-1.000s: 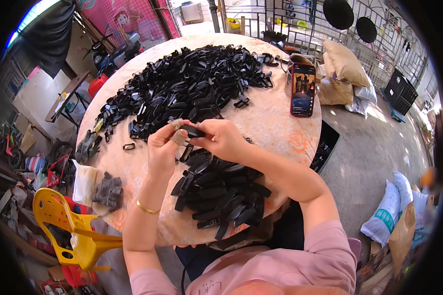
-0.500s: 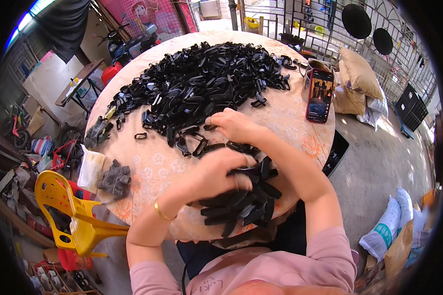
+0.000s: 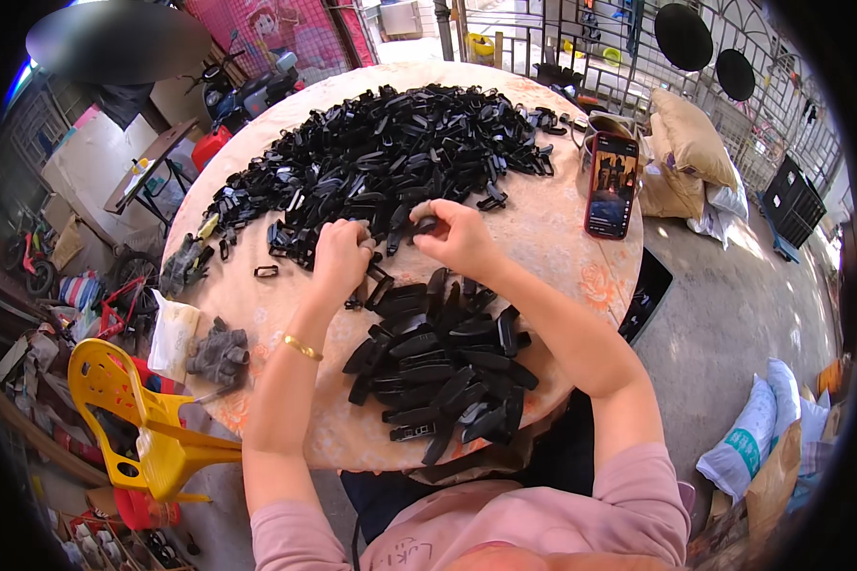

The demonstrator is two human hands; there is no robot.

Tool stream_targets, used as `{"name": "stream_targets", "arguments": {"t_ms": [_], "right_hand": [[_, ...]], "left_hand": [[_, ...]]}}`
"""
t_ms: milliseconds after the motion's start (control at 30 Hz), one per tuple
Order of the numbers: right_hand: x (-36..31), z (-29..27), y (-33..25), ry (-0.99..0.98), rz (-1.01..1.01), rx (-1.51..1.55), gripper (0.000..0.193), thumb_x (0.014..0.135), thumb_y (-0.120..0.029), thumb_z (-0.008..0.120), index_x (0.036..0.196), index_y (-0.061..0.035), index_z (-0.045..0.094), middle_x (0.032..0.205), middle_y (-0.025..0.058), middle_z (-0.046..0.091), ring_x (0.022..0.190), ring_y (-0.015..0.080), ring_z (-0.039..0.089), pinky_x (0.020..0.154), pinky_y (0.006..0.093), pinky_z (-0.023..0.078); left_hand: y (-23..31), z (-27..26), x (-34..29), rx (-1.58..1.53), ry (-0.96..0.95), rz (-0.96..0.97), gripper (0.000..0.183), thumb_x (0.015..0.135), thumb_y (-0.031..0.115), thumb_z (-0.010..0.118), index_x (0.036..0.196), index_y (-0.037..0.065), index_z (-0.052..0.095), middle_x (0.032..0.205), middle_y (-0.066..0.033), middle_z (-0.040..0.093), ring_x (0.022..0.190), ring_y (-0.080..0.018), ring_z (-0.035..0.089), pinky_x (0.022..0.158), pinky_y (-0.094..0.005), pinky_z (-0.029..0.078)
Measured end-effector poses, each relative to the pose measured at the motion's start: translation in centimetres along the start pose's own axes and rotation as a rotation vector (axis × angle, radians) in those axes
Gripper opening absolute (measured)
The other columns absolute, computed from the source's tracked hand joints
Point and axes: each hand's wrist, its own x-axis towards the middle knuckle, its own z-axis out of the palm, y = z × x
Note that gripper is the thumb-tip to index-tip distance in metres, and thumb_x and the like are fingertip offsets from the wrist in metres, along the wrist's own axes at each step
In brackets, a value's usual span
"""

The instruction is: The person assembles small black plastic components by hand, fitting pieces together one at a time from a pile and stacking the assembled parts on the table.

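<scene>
A large heap of small black plastic pieces (image 3: 381,152), some of them open rectangular frames, covers the far half of the round table. At its near edge, my right hand (image 3: 461,243) pinches one black plastic piece (image 3: 427,226) between thumb and fingers. Just to the left, my left hand (image 3: 339,257) has its fingers bent together by the heap; what they hold, if anything, is hidden. Nearer me lies a second pile of longer, curved black pieces (image 3: 438,366), touched by neither hand. A lone black frame (image 3: 266,272) rests left of my left hand.
The table (image 3: 581,314) has a flowered cloth. A phone (image 3: 612,186) leans upright against a container at the right. Dark crumpled gloves (image 3: 219,354) and a white packet (image 3: 173,335) lie at the left edge, near a yellow chair (image 3: 148,433). Sacks (image 3: 690,143) stand beyond the right side.
My left hand has left the near pile and moved up to the heap's edge, uncovering that pile. My right hand has shifted slightly right and now shows a black piece in its pinch.
</scene>
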Motion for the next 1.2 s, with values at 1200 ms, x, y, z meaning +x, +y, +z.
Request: {"name": "stream_targets", "arguments": {"t_ms": [1200], "right_hand": [[-1.3, 0.8, -4.2, 0.082, 0.026, 0.19, 0.027, 0.071, -0.014, 0.072, 0.091, 0.0006, 0.06, 0.081, 0.0101, 0.059, 0.066, 0.0212, 0.059, 0.058, 0.0293, 0.048]], "left_hand": [[6.1, -2.8, -3.3, -1.385, 0.113, -0.204, 0.025, 0.087, 0.006, 0.054, 0.11, -0.004, 0.056, 0.092, -0.0029, 0.062, 0.079, -0.0048, 0.054, 0.07, -0.017, 0.044]]}}
